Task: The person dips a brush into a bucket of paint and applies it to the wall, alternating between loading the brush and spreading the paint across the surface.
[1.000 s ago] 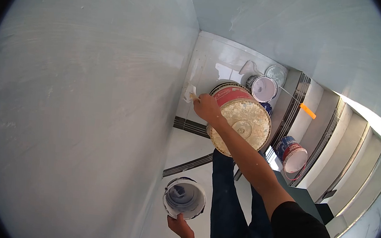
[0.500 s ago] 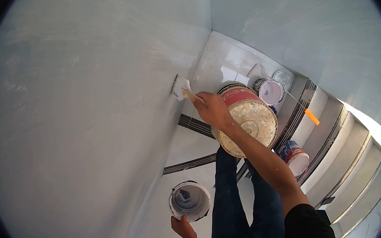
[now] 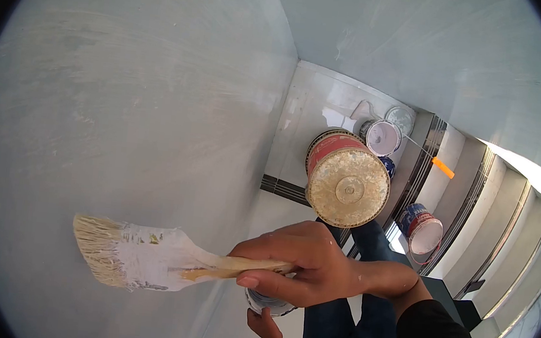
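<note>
A paintbrush [image 3: 158, 256] with pale bristles and a paint-smeared ferrule is gripped by its wooden handle in my right hand [image 3: 307, 264], close to the camera. Its bristles point left, in front of the grey wall [image 3: 125, 122]; contact with the wall cannot be made out. Beneath it, my left hand [image 3: 265, 328] holds a small paint bucket [image 3: 276, 308] by the rim, thumb on the edge. My right hand and the brush handle cover most of that bucket, so its inside is largely hidden.
A large lidded bucket [image 3: 351, 188] stands before my legs. Behind it are an open paint can [image 3: 381, 138], a round lid [image 3: 400, 119] and an orange-handled tool [image 3: 442, 167]. Another paint bucket [image 3: 423, 234] sits on the stairs [image 3: 472, 234] at right.
My right hand has brought the brush away from the wall, down and closer to the camera, over the small bucket. My left hand still holds that bucket in nearly the same place.
</note>
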Available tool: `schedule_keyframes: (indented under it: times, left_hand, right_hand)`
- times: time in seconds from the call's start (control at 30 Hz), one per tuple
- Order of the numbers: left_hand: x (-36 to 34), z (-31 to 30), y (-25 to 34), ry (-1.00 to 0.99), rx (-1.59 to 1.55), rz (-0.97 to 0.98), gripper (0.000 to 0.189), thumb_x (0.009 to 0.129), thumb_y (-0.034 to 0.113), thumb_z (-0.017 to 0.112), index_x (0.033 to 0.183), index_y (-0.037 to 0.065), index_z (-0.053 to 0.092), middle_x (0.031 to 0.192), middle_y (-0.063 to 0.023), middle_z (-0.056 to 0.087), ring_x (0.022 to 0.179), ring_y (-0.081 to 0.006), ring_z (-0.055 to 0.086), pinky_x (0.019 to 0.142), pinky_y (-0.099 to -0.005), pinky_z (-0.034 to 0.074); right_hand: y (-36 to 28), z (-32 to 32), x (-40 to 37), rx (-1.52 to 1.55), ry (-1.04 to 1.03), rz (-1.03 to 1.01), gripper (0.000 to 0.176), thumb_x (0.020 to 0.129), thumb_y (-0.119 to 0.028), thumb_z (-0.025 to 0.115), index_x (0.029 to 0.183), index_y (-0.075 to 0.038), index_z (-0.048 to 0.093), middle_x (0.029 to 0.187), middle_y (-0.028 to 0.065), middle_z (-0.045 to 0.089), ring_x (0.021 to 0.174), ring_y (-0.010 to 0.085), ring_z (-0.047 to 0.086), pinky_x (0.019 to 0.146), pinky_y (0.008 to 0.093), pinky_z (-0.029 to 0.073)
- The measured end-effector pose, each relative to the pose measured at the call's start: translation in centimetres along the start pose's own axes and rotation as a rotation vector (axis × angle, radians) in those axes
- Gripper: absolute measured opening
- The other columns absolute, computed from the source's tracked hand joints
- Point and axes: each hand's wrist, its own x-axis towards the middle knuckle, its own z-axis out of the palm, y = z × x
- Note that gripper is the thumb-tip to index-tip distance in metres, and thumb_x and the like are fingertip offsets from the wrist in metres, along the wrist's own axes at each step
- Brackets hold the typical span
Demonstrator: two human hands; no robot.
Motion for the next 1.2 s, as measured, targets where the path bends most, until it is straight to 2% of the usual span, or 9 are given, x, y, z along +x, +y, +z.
schedule_keyframes:
  times: [0.23,0.4,0.5,0.6,0.8,0.9,1.0,1.07,1.2]
  left_hand:
    - [-0.6,-0.5,-1.3,0.007,0.002,-0.013,0.015,0.076,0.005,0.060,0.088,-0.003,0.055,0.086,-0.0062,0.058,0.074,-0.0137,0.052,0.067,-0.0285,0.044]
    - [-0.7,-0.7,-2.1,0.018,0.012,-0.061,0.015,0.075,0.004,0.059,0.088,-0.003,0.055,0.084,-0.0045,0.057,0.070,-0.0114,0.049,0.061,-0.0261,0.039]
    - [-1.0,-0.3,-1.9,0.030,-0.003,-0.081,0.013,0.075,0.004,0.060,0.083,-0.004,0.053,0.081,-0.0072,0.058,0.073,-0.0150,0.052,0.069,-0.0294,0.042]
    - [-1.1,-0.4,-1.1,0.044,-0.003,-0.097,0.013,0.074,0.004,0.060,0.081,-0.005,0.052,0.079,-0.0086,0.058,0.074,-0.0169,0.054,0.073,-0.0313,0.045]
    - [-1.3,-0.5,-0.9,0.055,-0.017,-0.132,0.014,0.074,0.003,0.060,0.081,-0.005,0.052,0.082,-0.0101,0.060,0.075,-0.0177,0.055,0.074,-0.0315,0.045]
    - [-1.2,-1.0,-1.7,0.059,0.008,-0.122,0.014,0.074,0.003,0.060,0.082,-0.006,0.052,0.083,-0.0106,0.060,0.076,-0.0176,0.055,0.074,-0.0310,0.045]
    - [-1.5,-0.7,-0.9,0.068,-0.012,-0.095,0.014,0.074,0.003,0.060,0.080,-0.006,0.051,0.081,-0.0097,0.059,0.074,-0.0170,0.054,0.073,-0.0307,0.045]
    - [-1.6,-0.5,-0.4,0.066,-0.009,-0.072,0.014,0.073,0.003,0.061,0.080,-0.006,0.051,0.079,-0.0091,0.059,0.073,-0.0166,0.053,0.072,-0.0308,0.045]
    - [-1.8,-1.0,-0.2,0.042,0.068,-0.017,0.014,0.073,0.003,0.062,0.079,-0.005,0.052,0.078,-0.0092,0.059,0.072,-0.0165,0.053,0.071,-0.0311,0.045]
  right_hand:
    - [16.3,-4.5,0.6,-0.164,0.242,0.445,0.034,0.096,-0.034,0.066,0.101,-0.001,0.072,0.065,-0.0021,0.055,0.060,0.0039,0.042,0.053,0.0246,0.037]
    - [24.8,-8.8,-2.3,-0.544,0.377,0.487,0.033,0.094,-0.030,0.066,0.096,0.003,0.070,0.066,0.0060,0.061,0.059,0.0130,0.053,0.056,0.0309,0.043]
    - [29.2,-10.7,-2.4,-0.802,0.375,0.576,0.034,0.092,-0.029,0.064,0.091,0.004,0.069,0.072,0.0182,0.067,0.066,0.0319,0.066,0.064,0.0410,0.051]
    - [34.1,-11.4,-0.5,-1.016,0.299,0.806,0.032,0.091,-0.028,0.059,0.095,0.002,0.070,0.095,0.0248,0.069,0.091,0.0426,0.067,0.079,0.0476,0.054]
    - [37.7,-10.5,2.6,-0.979,0.225,0.800,0.035,0.091,-0.030,0.057,0.092,0.004,0.067,0.095,0.0266,0.068,0.093,0.0436,0.066,0.081,0.0490,0.053]
    - [33.0,-7.9,4.0,-0.982,0.229,0.757,0.034,0.092,-0.028,0.056,0.087,0.004,0.067,0.089,0.0257,0.068,0.087,0.0441,0.065,0.078,0.0495,0.053]
    - [26.6,-6.3,2.3,-0.900,0.218,0.571,0.031,0.092,-0.025,0.057,0.089,0.004,0.067,0.078,0.0261,0.065,0.076,0.0436,0.066,0.070,0.0483,0.052]
    - [19.8,-4.1,1.3,-0.734,0.253,0.511,0.030,0.095,-0.022,0.058,0.090,0.006,0.066,0.067,0.0233,0.060,0.058,0.0361,0.061,0.058,0.0431,0.047]
    - [6.0,-0.7,1.3,-0.478,0.169,0.505,0.026,0.098,-0.021,0.058,0.095,0.004,0.066,0.060,0.0110,0.054,0.051,0.0120,0.047,0.049,0.0314,0.039]
